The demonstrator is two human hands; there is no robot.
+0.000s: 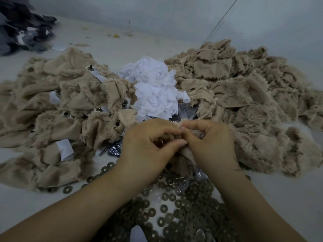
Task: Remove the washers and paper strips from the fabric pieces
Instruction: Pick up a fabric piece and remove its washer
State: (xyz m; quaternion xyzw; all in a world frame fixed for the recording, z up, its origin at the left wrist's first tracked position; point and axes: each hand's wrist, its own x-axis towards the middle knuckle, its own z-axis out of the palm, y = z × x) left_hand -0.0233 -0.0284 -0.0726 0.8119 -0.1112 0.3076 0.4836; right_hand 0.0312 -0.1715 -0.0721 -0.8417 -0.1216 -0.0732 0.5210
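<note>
both hands meet over one beige fleecy fabric piece (187,155), held just above the spread of metal washers (190,212): the left hand (148,145) pinches its upper edge between curled fingers and thumb, and the right hand (209,144) curls round the other side, fingertips touching the left's. whether a washer or strip is already caught between the fingers cannot be told. to do this step well, it seems best to keep one hand anchoring the cloth close to the fastening and let the other pull straight off it, so the pile is not torn, then drop the washer onto the washers below and the strip onto the white paper strips (155,89) heaped just beyond. unworked pieces, some with studs and white strips showing, lie in the left pile (57,109); the right pile (244,88) looks stripped. all of it lies on a pale work surface (108,44) against a plain pale wall (157,13), with dark cloth (22,28) at the far left corner.
</note>
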